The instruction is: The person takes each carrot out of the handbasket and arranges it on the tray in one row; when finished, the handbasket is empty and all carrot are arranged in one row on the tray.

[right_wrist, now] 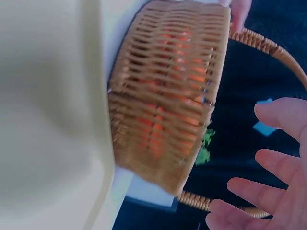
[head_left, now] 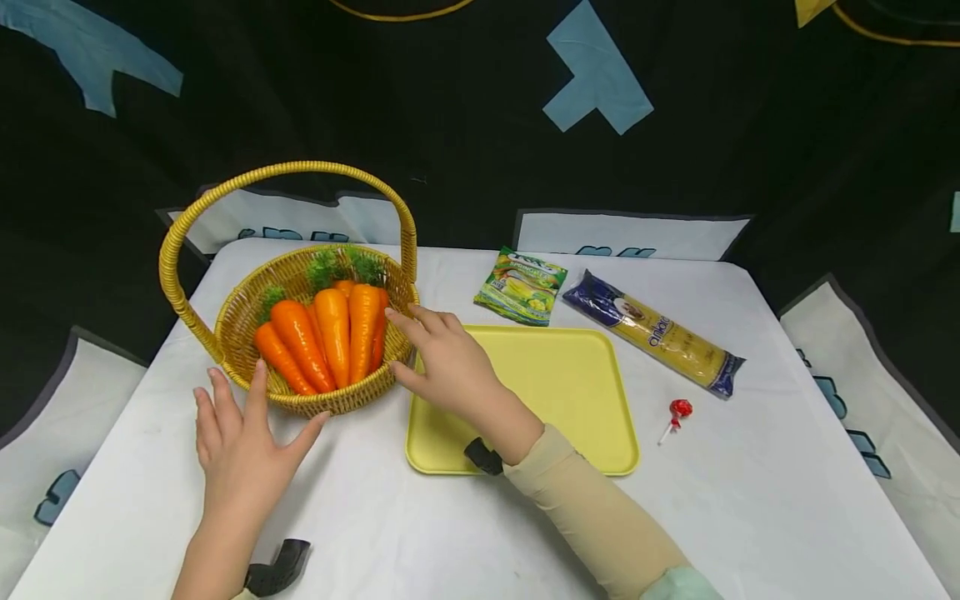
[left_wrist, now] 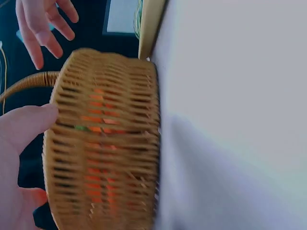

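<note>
A yellow wicker basket (head_left: 322, 403) with a tall arched handle stands at the left of the table, holding several orange carrots (head_left: 333, 333) with green tops. My left hand (head_left: 243, 454) is at the basket's near left side, fingers spread and thumb out, holding nothing. In the left wrist view its thumb overlaps the wicker wall (left_wrist: 103, 143). My right hand (head_left: 453, 362) reaches over the left edge of the yellow tray (head_left: 555, 392) toward the basket's right rim. Its fingers are parted with nothing between them, as the right wrist view also shows.
Behind the tray lies a green and yellow packet (head_left: 521, 287). To its right is a long pack of pasta (head_left: 656, 333) in blue and clear wrapping. A red lollipop (head_left: 678, 410) lies right of the tray. Black cloth (head_left: 450, 108) hangs behind the white table (head_left: 750, 500).
</note>
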A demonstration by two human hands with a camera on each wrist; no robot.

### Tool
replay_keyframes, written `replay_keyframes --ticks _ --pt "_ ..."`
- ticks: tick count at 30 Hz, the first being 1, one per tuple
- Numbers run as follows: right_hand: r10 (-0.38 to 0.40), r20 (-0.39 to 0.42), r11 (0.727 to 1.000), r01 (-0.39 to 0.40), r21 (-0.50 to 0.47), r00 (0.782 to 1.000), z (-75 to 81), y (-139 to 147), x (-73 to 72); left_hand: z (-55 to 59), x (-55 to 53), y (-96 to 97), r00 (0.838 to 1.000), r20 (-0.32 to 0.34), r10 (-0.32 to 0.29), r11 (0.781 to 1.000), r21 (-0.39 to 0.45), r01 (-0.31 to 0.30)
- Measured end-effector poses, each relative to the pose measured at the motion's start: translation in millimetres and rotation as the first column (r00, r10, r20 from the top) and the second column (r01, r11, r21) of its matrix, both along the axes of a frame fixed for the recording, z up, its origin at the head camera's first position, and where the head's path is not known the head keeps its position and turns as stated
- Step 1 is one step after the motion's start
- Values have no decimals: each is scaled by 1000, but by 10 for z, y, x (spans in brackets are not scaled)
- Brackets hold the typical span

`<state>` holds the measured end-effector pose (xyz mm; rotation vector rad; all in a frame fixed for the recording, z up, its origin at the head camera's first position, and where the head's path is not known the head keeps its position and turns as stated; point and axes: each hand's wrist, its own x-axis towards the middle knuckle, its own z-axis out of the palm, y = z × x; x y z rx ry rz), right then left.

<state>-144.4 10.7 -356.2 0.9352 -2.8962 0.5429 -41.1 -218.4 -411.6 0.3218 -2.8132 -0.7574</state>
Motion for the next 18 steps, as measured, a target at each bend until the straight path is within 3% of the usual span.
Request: replay_keyframes --ticks 3,7,12,18 --pt "24 3 1000 -24 -12 1000 37 -127 -1 -39 28 -39 999 33 36 998 56 -38" --pt "63 -7 997 -64 -31 998 62 -279 -17 -102 -8 -51 999 -1 36 975 220 -35" --pt "87 14 995 -86 -55 996 66 -422 -58 -174 -66 -68 996 -77 40 885 466 1" --pt "50 119 996 -41 -79 992 13 -497 -149 -229 -107 -67 990 -117 83 793 609 5"
